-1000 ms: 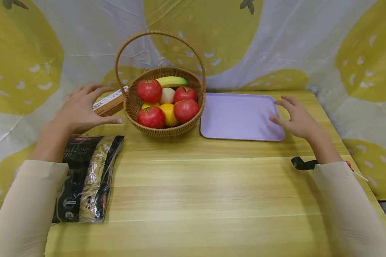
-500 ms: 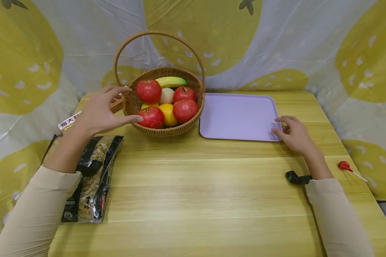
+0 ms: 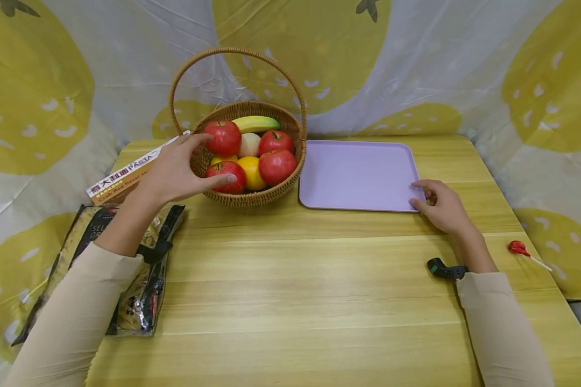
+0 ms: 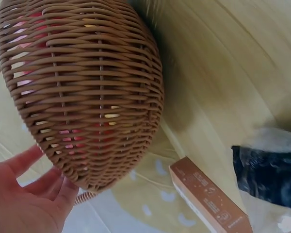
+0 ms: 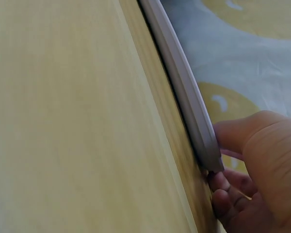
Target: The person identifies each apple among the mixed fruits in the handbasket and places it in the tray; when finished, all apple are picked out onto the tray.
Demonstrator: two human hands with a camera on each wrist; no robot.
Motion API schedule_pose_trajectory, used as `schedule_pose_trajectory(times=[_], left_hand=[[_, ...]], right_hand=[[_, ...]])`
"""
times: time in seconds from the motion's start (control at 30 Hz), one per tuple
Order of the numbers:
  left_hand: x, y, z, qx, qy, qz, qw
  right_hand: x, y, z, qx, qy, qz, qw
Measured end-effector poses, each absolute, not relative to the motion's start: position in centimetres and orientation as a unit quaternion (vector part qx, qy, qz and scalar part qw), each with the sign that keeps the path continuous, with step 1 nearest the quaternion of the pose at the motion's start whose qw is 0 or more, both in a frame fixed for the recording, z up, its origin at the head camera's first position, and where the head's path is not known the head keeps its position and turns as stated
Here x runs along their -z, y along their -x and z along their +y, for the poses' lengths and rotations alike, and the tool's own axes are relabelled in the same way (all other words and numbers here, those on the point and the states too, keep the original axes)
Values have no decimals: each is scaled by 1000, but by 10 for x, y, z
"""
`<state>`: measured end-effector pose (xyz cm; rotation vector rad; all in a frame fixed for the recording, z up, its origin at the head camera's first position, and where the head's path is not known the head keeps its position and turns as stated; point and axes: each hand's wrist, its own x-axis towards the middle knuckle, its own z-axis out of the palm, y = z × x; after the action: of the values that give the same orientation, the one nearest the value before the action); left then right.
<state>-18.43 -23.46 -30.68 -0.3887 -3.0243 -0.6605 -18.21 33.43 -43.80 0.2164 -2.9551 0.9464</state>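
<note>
Since the earlier frame, the left hand (image 3: 176,174) has been moved over the basket (image 3: 271,196) rim, fingers spread, thumb touching a red apple (image 3: 227,177). The tray (image 3: 358,174) corner is pinched by the right hand (image 3: 440,207). Farther left, a pasta box (image 3: 121,180) is seen.

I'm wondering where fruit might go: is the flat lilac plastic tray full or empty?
Empty. The flat lilac plastic tray shows bare surface; only the right hand pinches its corner.
</note>
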Motion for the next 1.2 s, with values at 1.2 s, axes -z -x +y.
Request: schedule_pose_trajectory(times=[1.2], left_hand=[[308, 231, -204, 242, 11, -970, -4]], right_hand=[[446, 180, 335, -329, -74, -941, 31]])
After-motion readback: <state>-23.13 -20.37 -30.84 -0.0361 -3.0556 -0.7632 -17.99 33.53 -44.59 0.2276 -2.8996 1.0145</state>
